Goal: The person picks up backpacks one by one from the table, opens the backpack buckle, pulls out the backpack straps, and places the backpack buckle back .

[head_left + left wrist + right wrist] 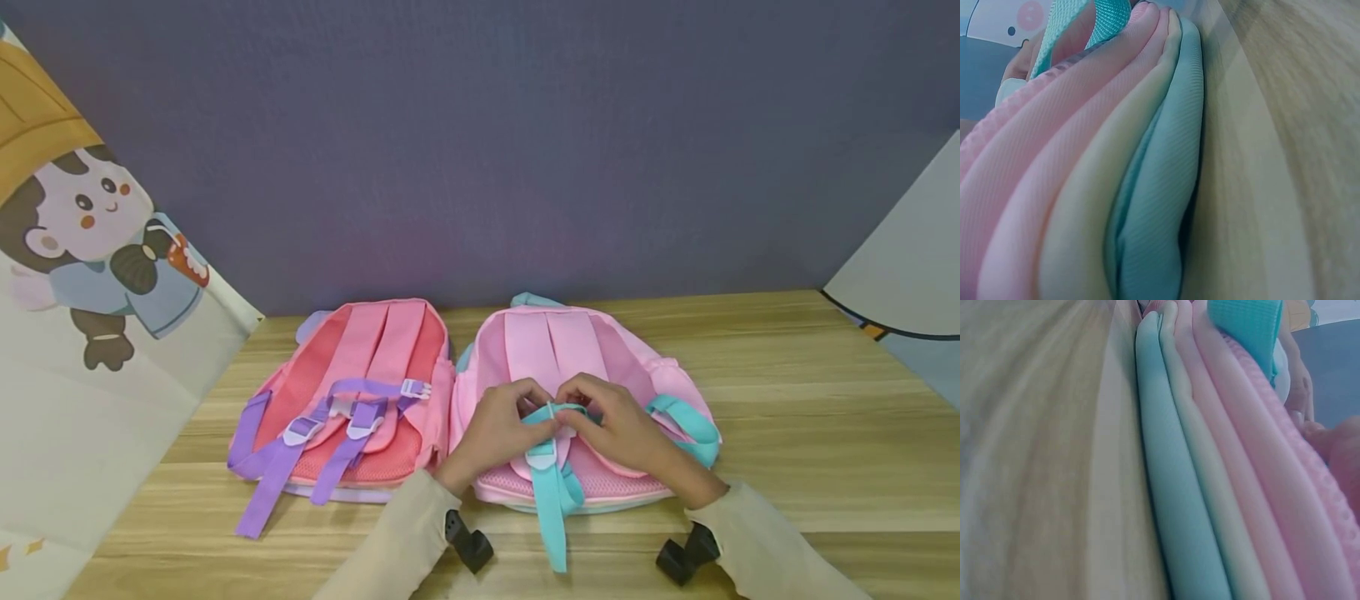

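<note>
A light pink backpack (pixel 491 354) lies back side up on the table, its teal straps (pixel 550 508) hanging toward the front. Over its lower middle, my left hand (pixel 498 429) pinches a short teal cross strap (pixel 536 414) beside a narrow white plastic piece. From the other side, my right hand (pixel 618 421) pinches the same strap, thumb and fingers close to the left hand's. Just below is a white strap adjuster (pixel 542 454). Fingers hide most of the clasp area. Both wrist views mainly show the backpack's layered side, with teal fabric (pixel 1160 187) against the table.
A coral pink backpack (pixel 307 375) with purple straps (pixel 273 487) lies directly left, touching the light pink one. Its purple cross strap ends in a white buckle (pixel 415 389). The wooden table (pixel 810 417) meets a dark wall panel (pixel 525 150) behind; a cartoon-printed panel (pixel 150 367) stands left.
</note>
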A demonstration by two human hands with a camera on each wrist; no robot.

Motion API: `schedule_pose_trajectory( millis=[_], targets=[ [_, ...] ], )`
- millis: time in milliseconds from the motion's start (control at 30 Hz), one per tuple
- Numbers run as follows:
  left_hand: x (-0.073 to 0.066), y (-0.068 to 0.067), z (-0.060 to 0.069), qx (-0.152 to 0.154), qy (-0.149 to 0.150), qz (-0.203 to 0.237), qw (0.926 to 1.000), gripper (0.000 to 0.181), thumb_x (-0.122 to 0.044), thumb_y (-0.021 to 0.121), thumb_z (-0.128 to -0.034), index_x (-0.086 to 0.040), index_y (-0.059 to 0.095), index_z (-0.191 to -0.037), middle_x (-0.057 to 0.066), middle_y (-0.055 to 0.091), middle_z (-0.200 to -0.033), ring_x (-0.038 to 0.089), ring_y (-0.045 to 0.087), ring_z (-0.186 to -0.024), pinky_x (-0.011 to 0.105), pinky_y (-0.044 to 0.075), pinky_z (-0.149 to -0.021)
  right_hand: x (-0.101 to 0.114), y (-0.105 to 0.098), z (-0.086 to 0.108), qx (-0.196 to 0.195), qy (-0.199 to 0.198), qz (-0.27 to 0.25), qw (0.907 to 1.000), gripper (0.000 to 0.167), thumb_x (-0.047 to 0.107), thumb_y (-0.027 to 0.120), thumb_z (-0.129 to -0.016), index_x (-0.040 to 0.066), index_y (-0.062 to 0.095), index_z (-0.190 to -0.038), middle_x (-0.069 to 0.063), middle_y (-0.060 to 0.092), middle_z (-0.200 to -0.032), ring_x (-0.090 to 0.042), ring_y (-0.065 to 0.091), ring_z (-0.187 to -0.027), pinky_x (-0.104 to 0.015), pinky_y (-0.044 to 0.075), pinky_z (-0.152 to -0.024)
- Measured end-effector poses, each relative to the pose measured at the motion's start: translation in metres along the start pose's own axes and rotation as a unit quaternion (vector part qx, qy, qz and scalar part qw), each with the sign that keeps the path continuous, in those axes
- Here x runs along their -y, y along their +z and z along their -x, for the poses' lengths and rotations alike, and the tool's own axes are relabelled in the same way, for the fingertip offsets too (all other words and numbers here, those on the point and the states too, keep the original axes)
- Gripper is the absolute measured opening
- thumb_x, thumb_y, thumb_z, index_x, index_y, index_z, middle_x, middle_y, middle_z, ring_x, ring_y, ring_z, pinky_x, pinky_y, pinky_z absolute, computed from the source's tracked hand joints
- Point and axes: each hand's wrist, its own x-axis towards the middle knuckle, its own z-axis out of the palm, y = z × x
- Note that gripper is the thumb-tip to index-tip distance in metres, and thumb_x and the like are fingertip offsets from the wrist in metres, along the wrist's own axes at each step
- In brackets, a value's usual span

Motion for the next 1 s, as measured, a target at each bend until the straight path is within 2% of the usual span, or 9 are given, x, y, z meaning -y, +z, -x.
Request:
schedule_pose_trajectory(
  millis=[267, 600, 833, 1000],
  targets=[
    [0.0014, 0.0010, -0.0007, -0.001, 0.001, -0.004, 1.0000, 0.017, -0.019, 0.074, -0.0783, -0.010, 0.069, -0.091, 0.001, 0.069, -0.083, 0.003, 0.055, -0.068, 0.019, 0.047, -0.065, 0.0005, 0.0007, 0.0007, -0.010, -0.006, 0.012, 0.9999, 0.017, 0.001, 0.066, -0.086, 0.013, 0.055, -0.094, 0.008, 0.055, -0.083, 0.000, 0.047, -0.074, -0.019, 0.043, -0.065],
    [0.0006, 0.0002, -0.0005, -0.002, -0.002, 0.000, 1.0000, 0.017, -0.019, 0.073, -0.0786, -0.009, 0.068, -0.091, 0.001, 0.068, -0.083, 0.003, 0.054, -0.068, 0.019, 0.047, -0.064, 0.0001, 0.0019, -0.0003, -0.045, -0.009, 0.026, 0.9986, 0.007, 0.010, 0.063, -0.091, 0.011, 0.055, -0.090, 0.008, 0.055, -0.078, 0.001, 0.046, -0.071, -0.022, 0.044, -0.062],
    [0.0002, -0.0002, -0.0004, -0.004, -0.001, 0.004, 1.0000, 0.016, -0.018, 0.073, -0.0787, -0.009, 0.068, -0.091, 0.002, 0.067, -0.082, 0.003, 0.053, -0.067, 0.018, 0.046, -0.064, 0.0001, 0.0022, -0.0008, -0.059, -0.012, 0.021, 0.9979, 0.008, 0.007, 0.063, -0.090, 0.011, 0.056, -0.089, 0.007, 0.055, -0.078, 0.000, 0.047, -0.072, -0.021, 0.044, -0.063],
    [-0.0002, -0.0004, -0.0004, -0.005, -0.001, 0.004, 1.0000, 0.015, -0.018, 0.072, -0.0786, -0.010, 0.068, -0.091, 0.001, 0.066, -0.079, 0.003, 0.051, -0.066, 0.018, 0.045, -0.062, 0.0004, 0.0028, -0.0010, -0.090, -0.020, 0.020, 0.9956, 0.009, 0.005, 0.062, -0.090, 0.010, 0.056, -0.086, 0.006, 0.054, -0.077, 0.000, 0.047, -0.072, -0.017, 0.041, -0.065]
  ],
)
